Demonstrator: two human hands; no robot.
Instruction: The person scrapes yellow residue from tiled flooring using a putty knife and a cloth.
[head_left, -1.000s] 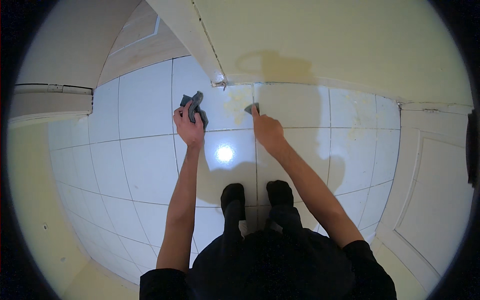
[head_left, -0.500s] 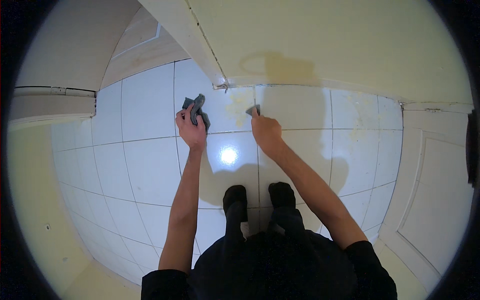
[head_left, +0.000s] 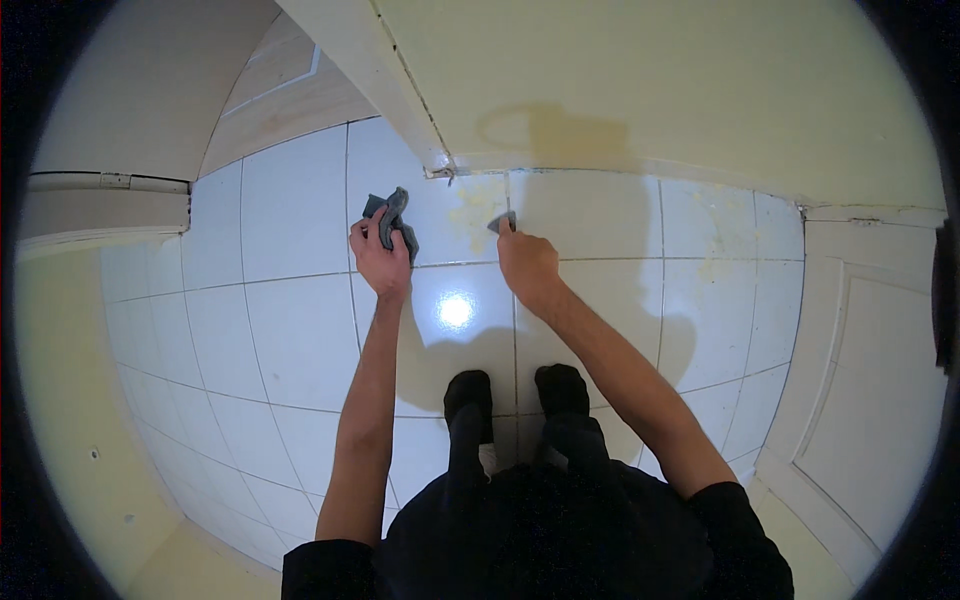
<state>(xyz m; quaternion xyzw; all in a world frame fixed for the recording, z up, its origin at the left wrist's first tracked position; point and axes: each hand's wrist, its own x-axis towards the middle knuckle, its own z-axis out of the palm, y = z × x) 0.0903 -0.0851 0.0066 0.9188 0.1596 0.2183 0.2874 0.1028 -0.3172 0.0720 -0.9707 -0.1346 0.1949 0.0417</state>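
My left hand (head_left: pixel 381 259) is closed on a crumpled dark grey cloth (head_left: pixel 393 212) that rests on the white floor tiles. With its fingers pinched together, my right hand (head_left: pixel 528 262) grips a small grey scraper (head_left: pixel 503 223), its flat blade against the floor; most of its handle is hidden in the fist. Just left of the blade lies a patch of pale yellow stain (head_left: pixel 470 212) on the tile, between the scraper and the cloth.
A yellow wall (head_left: pixel 690 90) rises behind the stain, meeting a door frame (head_left: pixel 425 150) at its left end. More yellowish marks (head_left: pixel 722 225) spot the tiles at right, near a white door (head_left: pixel 850 380). My dark-covered feet (head_left: pixel 467 395) stand close below my hands.
My right hand has shifted slightly left with the scraper, toward the yellow stain. The left hand and cloth stay in nearly the same place.
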